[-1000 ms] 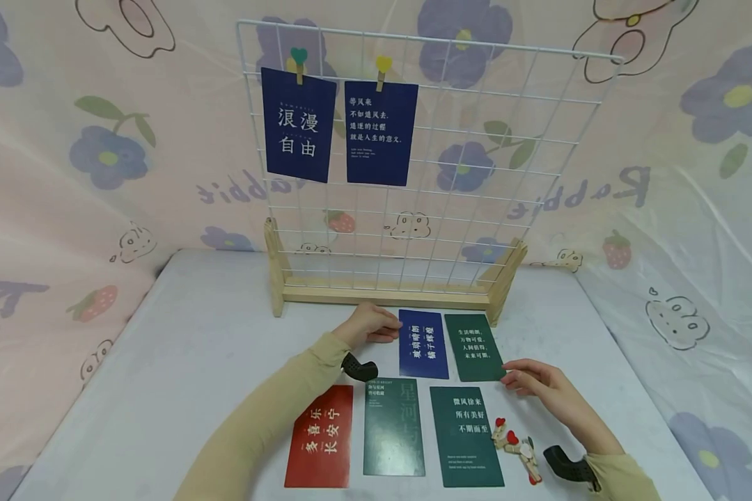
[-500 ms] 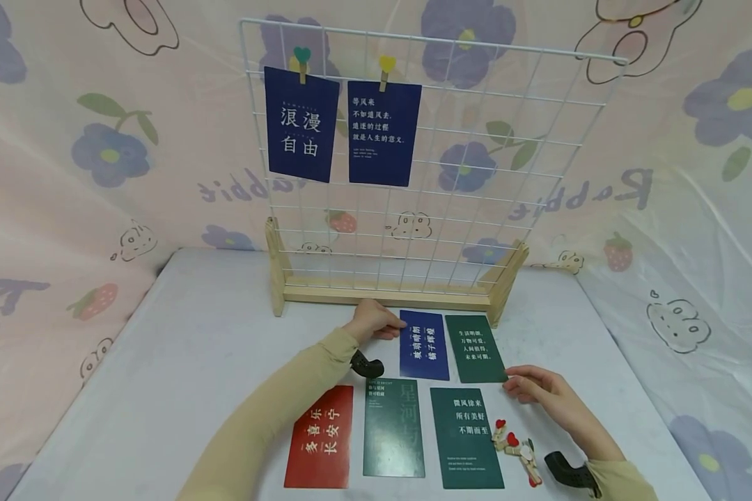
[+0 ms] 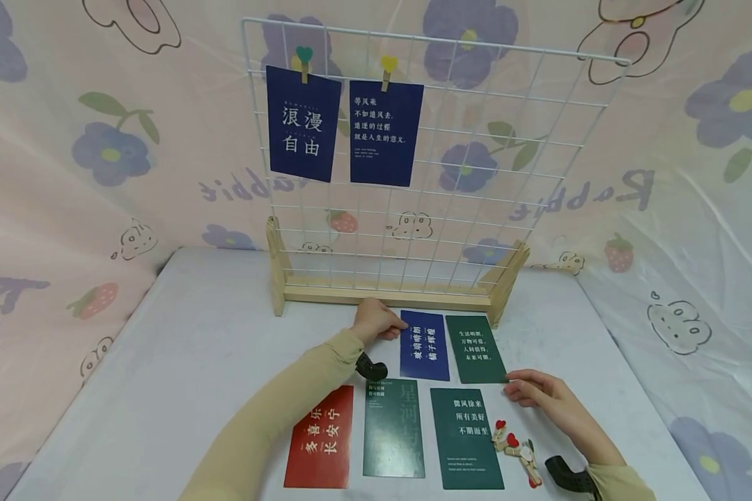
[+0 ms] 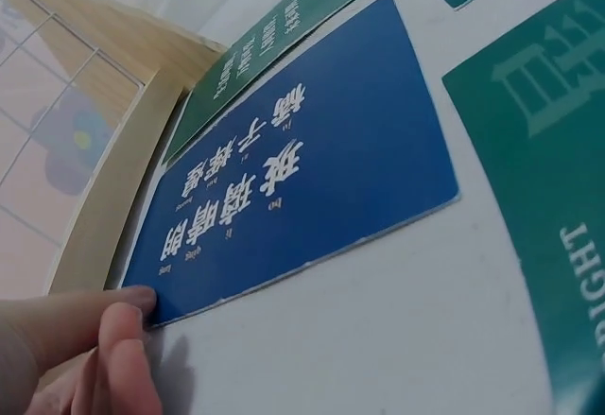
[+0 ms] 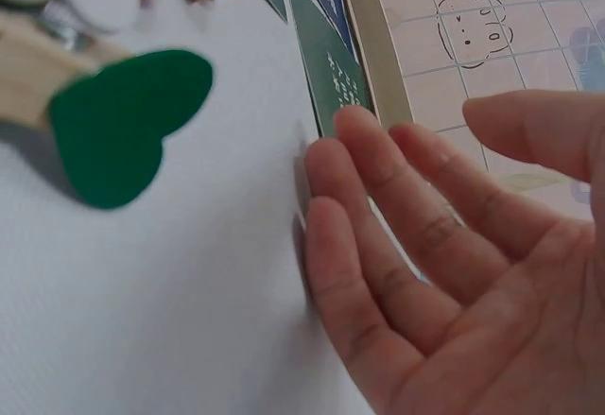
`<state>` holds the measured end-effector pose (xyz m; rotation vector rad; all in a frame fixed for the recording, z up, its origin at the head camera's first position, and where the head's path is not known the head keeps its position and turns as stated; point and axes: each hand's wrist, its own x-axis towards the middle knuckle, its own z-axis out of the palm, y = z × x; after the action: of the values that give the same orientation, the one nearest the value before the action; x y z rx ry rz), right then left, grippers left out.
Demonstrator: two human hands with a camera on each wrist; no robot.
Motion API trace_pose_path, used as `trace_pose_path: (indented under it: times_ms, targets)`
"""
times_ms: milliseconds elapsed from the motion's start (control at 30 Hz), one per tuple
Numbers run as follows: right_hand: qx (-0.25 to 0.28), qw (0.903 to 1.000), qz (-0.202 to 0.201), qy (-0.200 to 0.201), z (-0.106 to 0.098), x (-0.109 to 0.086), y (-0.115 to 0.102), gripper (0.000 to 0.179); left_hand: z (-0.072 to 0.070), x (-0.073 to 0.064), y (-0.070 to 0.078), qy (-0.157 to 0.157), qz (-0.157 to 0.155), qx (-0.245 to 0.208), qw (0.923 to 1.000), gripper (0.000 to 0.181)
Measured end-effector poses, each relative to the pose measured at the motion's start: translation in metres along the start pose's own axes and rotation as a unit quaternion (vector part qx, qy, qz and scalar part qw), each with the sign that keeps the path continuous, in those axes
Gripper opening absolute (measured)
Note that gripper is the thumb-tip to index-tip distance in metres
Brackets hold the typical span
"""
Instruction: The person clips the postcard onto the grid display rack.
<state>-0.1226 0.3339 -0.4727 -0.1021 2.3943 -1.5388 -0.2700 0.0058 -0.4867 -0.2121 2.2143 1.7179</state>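
Over the last second the left hand (image 3: pixel 376 321) shifts slightly rightward at the blue card (image 3: pixel 425 346); the card itself keeps its place, flat on the desk (image 3: pixel 194 334) before the rack (image 3: pixel 385 296). This reads as fine positioning, without lifting. Hands are well apart: the left, thumb and finger together, appears to pinch the card's left edge; the right hand (image 3: pixel 548 400) rests relaxed at the corner of the green card (image 3: pixel 476 349), contact uncertain. The blue card's long axis runs toward the rack; its characters lie sideways, tops facing left.
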Motion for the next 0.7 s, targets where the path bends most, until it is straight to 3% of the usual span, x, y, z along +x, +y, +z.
trace_pose_path:
  times_ms: [167,400,533,700]
  targets:
    - [-0.001,0.9999,0.009,0.007,0.001,0.000,0.001,0.043,0.002,-0.001,-0.001,0.003,0.007,-0.005,1.0000,0.010]
    - [-0.005,0.9999,0.009,0.002,0.003,0.001,0.000,0.043,0.002,-0.004,-0.003,0.020,0.022,-0.047,0.9984,0.025]
    - [-0.005,0.9998,0.017,0.014,0.003,0.001,-0.001,0.042,0.001,-0.007,-0.004,0.003,0.034,-0.074,0.9967,0.035]
    - [-0.011,0.9994,0.025,0.020,0.003,0.000,0.001,0.044,0.000,-0.010,-0.005,-0.025,0.047,-0.076,0.9957,0.046]
